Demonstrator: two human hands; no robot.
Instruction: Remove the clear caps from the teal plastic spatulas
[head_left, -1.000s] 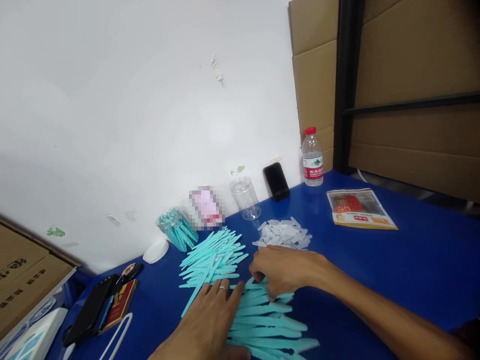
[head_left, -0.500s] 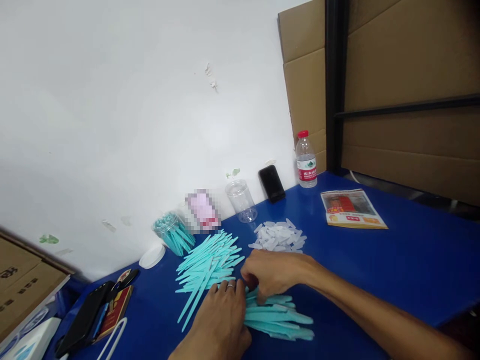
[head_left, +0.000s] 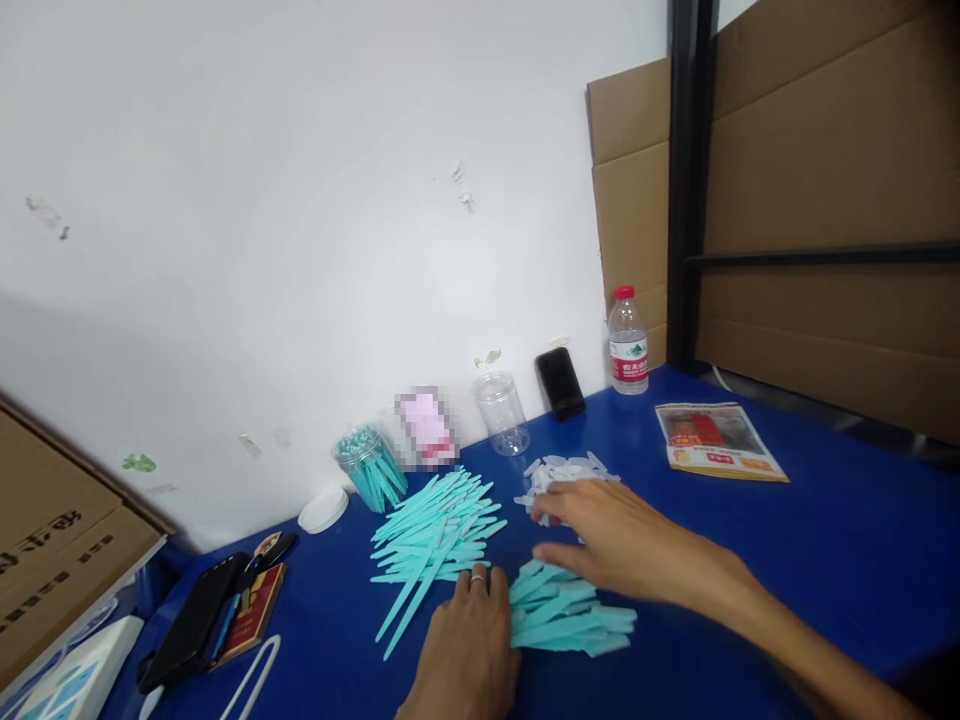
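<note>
My right hand point(head_left: 600, 530) reaches over a heap of small translucent white pieces point(head_left: 559, 470), its thumb and fingers apart; nothing shows between them. My left hand point(head_left: 469, 640), with a ring on one finger, rests palm down at the lower right edge of a loose pile of slim turquoise sticks point(head_left: 435, 525). Its fingers bend down and their tips are hidden, so any grip is unclear. Just right of it lies a second bunch of turquoise sticks point(head_left: 570, 615), which look wider and paler, as if covered; my right thumb is above its far end.
Along the wall stand a jar of turquoise sticks point(head_left: 371, 470), a blurred-out pink item point(head_left: 427, 425), a clear jar point(head_left: 501, 415), a black phone-like device point(head_left: 560, 383) and a water bottle point(head_left: 628, 345). A white lid point(head_left: 323, 510), black phone point(head_left: 191, 620) and printed packet point(head_left: 720, 442) lie on the blue table.
My hands have come apart. The right one has moved from beside the left, above the covered bunch, out over the white pieces, and its fingers have opened. The camera view has shifted slightly.
</note>
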